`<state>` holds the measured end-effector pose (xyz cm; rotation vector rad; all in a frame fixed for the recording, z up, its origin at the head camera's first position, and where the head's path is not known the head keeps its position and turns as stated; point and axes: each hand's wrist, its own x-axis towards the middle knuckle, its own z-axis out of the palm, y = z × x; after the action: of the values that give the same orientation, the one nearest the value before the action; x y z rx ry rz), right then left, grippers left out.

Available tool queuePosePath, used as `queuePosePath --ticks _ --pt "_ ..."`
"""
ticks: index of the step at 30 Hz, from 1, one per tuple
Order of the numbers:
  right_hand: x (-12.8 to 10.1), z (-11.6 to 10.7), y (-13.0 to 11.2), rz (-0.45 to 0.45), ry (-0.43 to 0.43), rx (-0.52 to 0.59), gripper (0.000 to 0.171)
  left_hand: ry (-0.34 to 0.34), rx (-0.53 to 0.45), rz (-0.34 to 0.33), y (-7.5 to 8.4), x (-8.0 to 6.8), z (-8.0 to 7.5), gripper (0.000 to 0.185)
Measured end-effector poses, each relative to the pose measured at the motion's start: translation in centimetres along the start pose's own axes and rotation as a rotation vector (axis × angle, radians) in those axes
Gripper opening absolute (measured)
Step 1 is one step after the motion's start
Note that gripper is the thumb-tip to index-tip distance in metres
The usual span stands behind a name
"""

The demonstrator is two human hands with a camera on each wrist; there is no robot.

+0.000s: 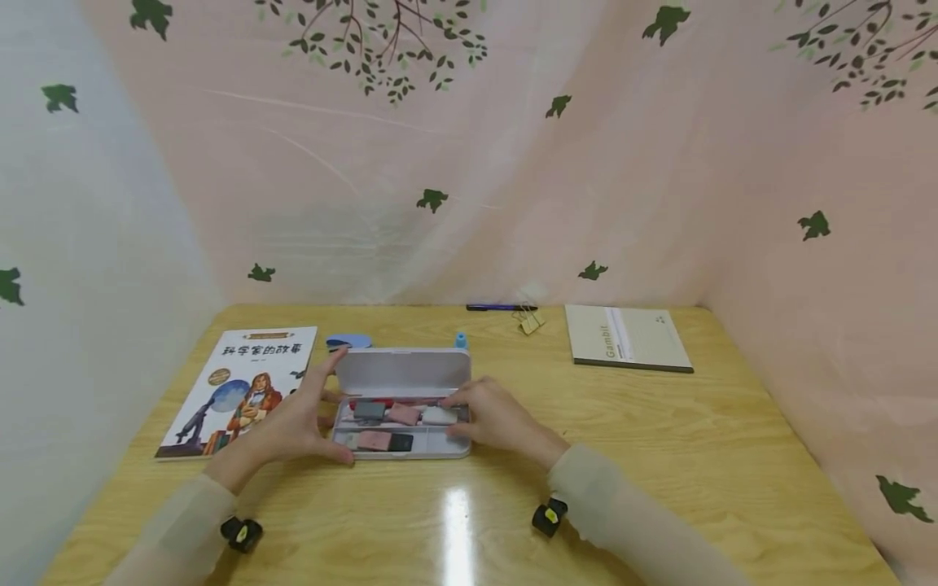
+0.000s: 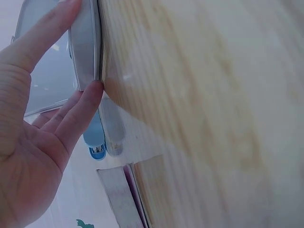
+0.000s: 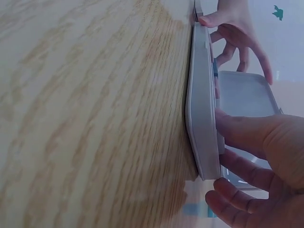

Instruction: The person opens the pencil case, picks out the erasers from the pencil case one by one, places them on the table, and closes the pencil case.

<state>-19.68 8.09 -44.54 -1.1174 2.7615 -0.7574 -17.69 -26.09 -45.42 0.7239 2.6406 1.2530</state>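
A white pencil case lies on the table with its lid raised at the back. In its rear compartment are a grey eraser, a pink eraser, a white eraser and something red. A pink-and-black eraser lies in the front compartment. My left hand spans the case's left end, thumb at the front corner, fingers toward the back. At the right end, my right hand grips with thumb and forefinger over the inner edge; its other fingers sit behind the corner.
Left of the case lies a picture book. Behind the lid are a blue stapler and a small blue bottle. Farther back lie a pen, a gold binder clip and a notebook. Cloth walls border the table.
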Motion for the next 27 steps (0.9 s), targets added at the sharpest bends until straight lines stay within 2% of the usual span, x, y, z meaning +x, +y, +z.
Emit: queuePosePath --ticks 5,16,19,27 --pt "0.0 0.1 -0.4 0.046 -0.017 -0.03 0.038 -0.003 -0.012 0.002 0.0 -0.1 -0.2 0.147" --pt "0.1 0.4 0.0 0.037 0.004 0.006 0.033 -0.006 0.001 -0.004 0.0 -0.1 -0.2 0.147" --pt "0.2 0.3 0.2 0.037 0.001 0.051 0.031 -0.003 0.006 -0.002 0.0 -0.1 -0.2 0.146" --pt "-0.8 -0.8 0.7 0.115 -0.082 0.286 0.029 -0.011 -0.009 0.0 0.1 -0.1 -0.1 0.144"
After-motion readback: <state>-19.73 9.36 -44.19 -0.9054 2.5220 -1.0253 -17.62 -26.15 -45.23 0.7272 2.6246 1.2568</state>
